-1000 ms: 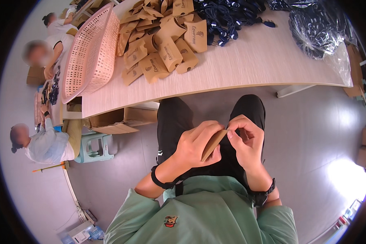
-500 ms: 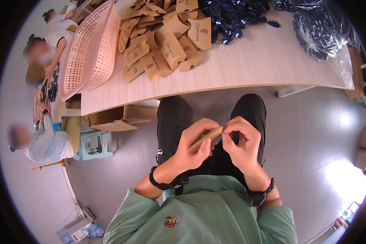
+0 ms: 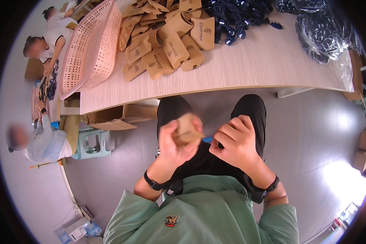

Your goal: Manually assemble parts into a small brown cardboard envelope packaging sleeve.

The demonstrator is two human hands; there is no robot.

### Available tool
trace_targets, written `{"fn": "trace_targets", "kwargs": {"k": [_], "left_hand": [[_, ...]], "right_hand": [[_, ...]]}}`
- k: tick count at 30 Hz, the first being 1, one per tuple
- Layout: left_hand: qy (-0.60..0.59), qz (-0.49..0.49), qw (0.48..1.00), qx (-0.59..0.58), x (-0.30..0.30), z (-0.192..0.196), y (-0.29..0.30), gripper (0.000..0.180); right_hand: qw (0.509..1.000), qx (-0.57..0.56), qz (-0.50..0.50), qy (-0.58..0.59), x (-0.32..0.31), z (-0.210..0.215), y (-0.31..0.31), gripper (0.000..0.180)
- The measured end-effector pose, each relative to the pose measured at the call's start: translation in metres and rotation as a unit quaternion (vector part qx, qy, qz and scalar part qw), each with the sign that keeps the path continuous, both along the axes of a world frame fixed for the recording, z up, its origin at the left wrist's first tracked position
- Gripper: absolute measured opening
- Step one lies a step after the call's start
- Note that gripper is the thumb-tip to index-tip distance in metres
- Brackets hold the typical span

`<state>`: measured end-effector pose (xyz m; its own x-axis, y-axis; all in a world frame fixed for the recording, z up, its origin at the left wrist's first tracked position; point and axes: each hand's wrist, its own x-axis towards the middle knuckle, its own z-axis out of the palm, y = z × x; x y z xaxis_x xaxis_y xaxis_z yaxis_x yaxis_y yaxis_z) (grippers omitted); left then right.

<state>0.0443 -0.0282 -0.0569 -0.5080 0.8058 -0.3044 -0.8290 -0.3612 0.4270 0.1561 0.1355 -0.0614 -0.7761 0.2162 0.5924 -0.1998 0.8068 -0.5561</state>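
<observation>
In the lower middle of the frame, the left hand [image 3: 175, 143] is gripping a small brown cardboard box [image 3: 188, 131] over the lap, fingers wrapped round its body and thumb lying along its side, so that one end is turning toward the other hand, probably to let a flap be worked. Just to the right, the right hand [image 3: 236, 143] is curling loosely beside the box, fingers bent inward and holding nothing that I can make out; whether a fingertip is touching the box I cannot tell. A scrap of blue is peeking between the two hands, too hidden to name.

Higher in the frame, the pale wood-grain counter [image 3: 248, 69] is carrying a heap of brown boxes [image 3: 166, 44] of the same kind, lying within reach of the seat. At their left a pink perforated basket [image 3: 91, 49] is leaning tilted. Toward the upper right, a pile of dark blue items [image 3: 236, 16] and a clear plastic bag [image 3: 323, 36] of more are lying.

At the far left edge, two people [image 3: 40, 51] are sitting along the counter's end above a green plastic stool [image 3: 91, 144], on a grey floor [image 3: 313, 134].
</observation>
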Motion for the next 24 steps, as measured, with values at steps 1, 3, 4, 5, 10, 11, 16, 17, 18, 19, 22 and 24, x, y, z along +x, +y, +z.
{"fn": "trace_targets", "kwargs": {"k": [1,3,4,5,10,11,16,17,18,19,22,24], "left_hand": [[0.010,0.034,0.999,0.030,-0.005,0.002,-0.004,0.053],[0.174,0.043,0.984,0.016,-0.012,0.008,-0.005,0.050],[0.174,0.049,0.983,0.018,-0.012,0.008,-0.004,0.050],[0.344,0.052,0.937,-0.028,-0.010,0.008,0.001,0.049],[0.710,-0.030,0.696,-0.104,-0.005,0.016,0.035,0.049],[0.714,-0.056,0.693,-0.088,-0.008,0.016,0.042,0.056],[0.752,-0.089,0.649,-0.076,-0.033,0.043,0.070,0.101],[0.749,-0.091,0.653,-0.068,-0.039,0.051,0.077,0.097],[0.750,-0.101,0.652,-0.049,-0.043,0.053,0.083,0.094],[0.753,-0.106,0.649,-0.035,-0.046,0.057,0.086,0.091],[0.674,-0.086,0.732,0.041,-0.041,0.042,0.096,0.081],[0.621,-0.101,0.773,0.084,-0.037,0.032,0.099,0.078]], "right_hand": [[0.998,0.023,0.018,-0.057,0.002,-0.005,0.001,0.020],[0.987,-0.098,0.039,-0.121,0.010,-0.014,0.000,0.018],[0.957,-0.214,0.069,-0.183,0.013,-0.014,-0.003,0.017],[0.957,-0.210,0.073,-0.183,0.013,-0.011,-0.008,0.017],[0.660,-0.704,0.227,-0.135,0.009,-0.002,-0.009,0.031],[0.639,-0.721,0.238,-0.122,0.010,-0.002,-0.004,0.031],[0.692,-0.703,0.124,-0.101,0.016,0.036,0.056,0.035],[0.709,-0.690,0.111,-0.098,0.016,0.044,0.068,0.035],[0.720,-0.680,0.104,-0.092,0.014,0.054,0.073,0.033],[0.723,-0.677,0.103,-0.092,0.012,0.058,0.071,0.033],[0.647,-0.740,0.139,-0.120,0.007,0.058,0.065,0.030],[0.627,-0.753,0.164,-0.112,0.004,0.056,0.054,0.031]]}}
